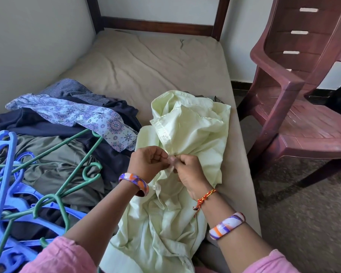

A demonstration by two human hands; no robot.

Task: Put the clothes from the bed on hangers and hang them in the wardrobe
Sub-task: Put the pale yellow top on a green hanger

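Note:
A pale green shirt (195, 131) lies crumpled on the near right part of the bed (138, 64). My left hand (148, 161) and my right hand (189, 172) meet at its front placket, fingertips pinching the cloth around a button. To the left sits a pile of clothes: a floral print piece (71, 113), a dark navy garment (27, 123), a striped one (71, 87) and an olive one (53, 170). Blue plastic hangers (6, 194) and green wire hangers (67, 186) lie tangled on the pile at the lower left. No wardrobe is in view.
A maroon plastic chair (303, 107) stands close to the bed's right edge on a dark speckled floor (307, 213). A dark wooden bed frame (157, 26) runs along the far end. White wall borders the bed on the left.

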